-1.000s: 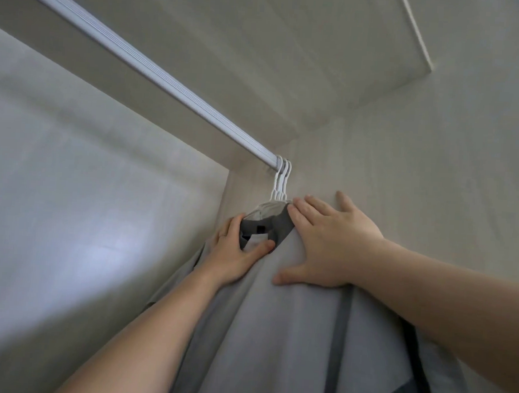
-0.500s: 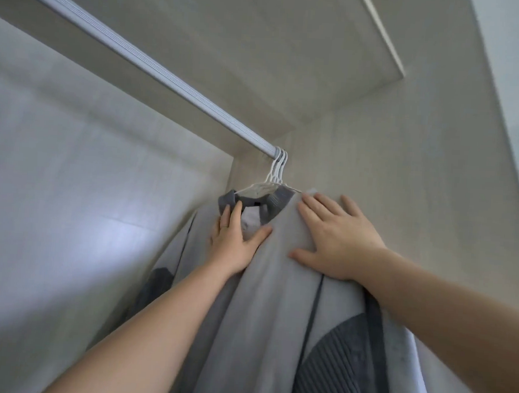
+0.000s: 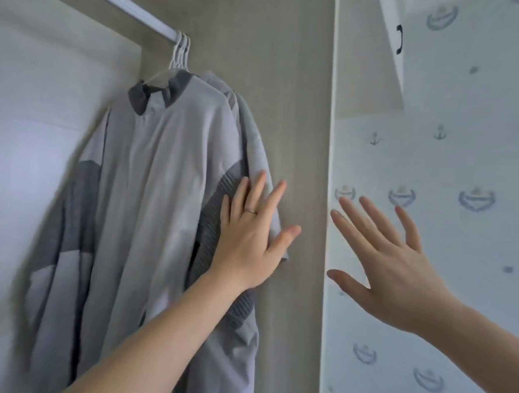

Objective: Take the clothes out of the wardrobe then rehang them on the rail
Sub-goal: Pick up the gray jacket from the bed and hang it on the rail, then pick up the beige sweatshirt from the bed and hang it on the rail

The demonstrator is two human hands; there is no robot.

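Left grip (image 3: 249,241) flat against shirt (image 3: 162,175)

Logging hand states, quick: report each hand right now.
Left hand: open, straight fingers over the hanging light grey fabric shirt, gripping nothing.
Right hand: open, fingers spread, holding nothing.

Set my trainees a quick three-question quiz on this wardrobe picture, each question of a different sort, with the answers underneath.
1. True or false: the right hand grips one of the white hangers.
2. Where on the rail do the grey clothes hang? A: at its right end, by the wardrobe's side panel. B: at its middle. C: at its left end.
3. Fill in: the ring is on the ___ hand.

Key
1. False: the right hand is open, apart from the white hangers, in front of the wallpaper.
2. A.
3. Left: the left hand lies open against the grey clothes.
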